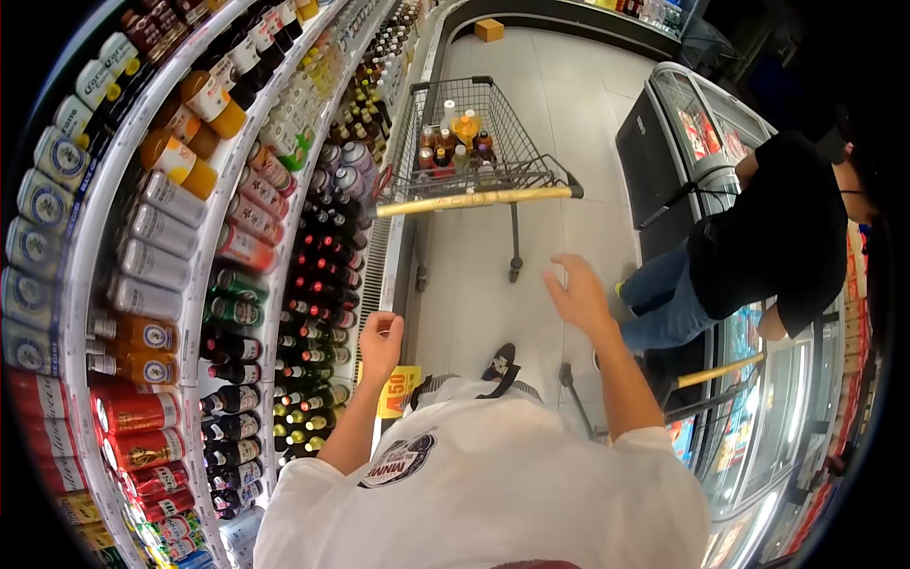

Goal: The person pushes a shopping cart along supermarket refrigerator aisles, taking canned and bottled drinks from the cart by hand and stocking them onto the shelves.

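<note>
I see the cart standing ahead of both hands, touching neither, its yellow handle running crosswise. The right hand is nearer that handle, its fingers wide and empty. The left hand, beside the drinks shelves, has curled fingers; I can't tell whether they hold anything.

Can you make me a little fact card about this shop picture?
Left hand: bare, loosely curled, holding nothing I can see
Right hand: bare, open, holding nothing
Ahead: black wire shopping cart with yellow handle, touched by neither hand
Inside it: bottles, including bright orange
Left side: white-edged shelves holding cans and bottles
Right side: person in black top and blue jeans, beside black-sided freezer
</note>
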The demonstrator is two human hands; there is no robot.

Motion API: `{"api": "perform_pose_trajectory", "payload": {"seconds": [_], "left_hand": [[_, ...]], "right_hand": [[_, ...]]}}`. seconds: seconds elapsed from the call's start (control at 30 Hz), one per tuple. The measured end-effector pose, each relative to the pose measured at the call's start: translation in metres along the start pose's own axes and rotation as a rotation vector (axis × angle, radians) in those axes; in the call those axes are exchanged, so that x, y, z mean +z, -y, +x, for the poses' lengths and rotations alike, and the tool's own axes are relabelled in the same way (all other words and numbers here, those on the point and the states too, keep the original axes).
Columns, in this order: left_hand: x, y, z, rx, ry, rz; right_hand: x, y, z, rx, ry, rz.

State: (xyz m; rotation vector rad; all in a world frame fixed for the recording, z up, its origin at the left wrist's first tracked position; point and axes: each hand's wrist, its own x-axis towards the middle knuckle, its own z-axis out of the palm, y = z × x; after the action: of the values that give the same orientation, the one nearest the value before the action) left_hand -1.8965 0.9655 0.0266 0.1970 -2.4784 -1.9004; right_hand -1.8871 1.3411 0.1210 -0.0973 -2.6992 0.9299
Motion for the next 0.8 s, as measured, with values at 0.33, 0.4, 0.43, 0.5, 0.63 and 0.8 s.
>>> {"api": "perform_pose_trajectory", "payload": {"seconds": [0.33,0.4,0.43,0.5,0.63,0.8], "left_hand": [[0.078,-0.101,0.087,0.353,-0.104,0.531],[0.092,-0.11,0.118,0.482,-0.107,0.599],[0.1,-0.108,0.135,0.561,-0.101,0.635],[0.12,-0.105,0.166,0.62,-0.083,0.666],[0.158,-0.06,0.225,0.552,-0.102,0.707],[0.168,-0.039,0.247,0.553,0.015,0.935]], "right_hand": [[0.057,-0.13,0.157,-0.231,0.071,-0.332],[0.065,-0.134,0.155,-0.264,0.038,-0.392],[0.067,-0.132,0.156,-0.239,0.039,-0.403],[0.07,-0.13,0.158,-0.243,-0.01,-0.413],[0.061,-0.125,0.165,-0.2,0.062,-0.464],[0.048,-0.102,0.188,-0.173,0.162,-0.543]]}}
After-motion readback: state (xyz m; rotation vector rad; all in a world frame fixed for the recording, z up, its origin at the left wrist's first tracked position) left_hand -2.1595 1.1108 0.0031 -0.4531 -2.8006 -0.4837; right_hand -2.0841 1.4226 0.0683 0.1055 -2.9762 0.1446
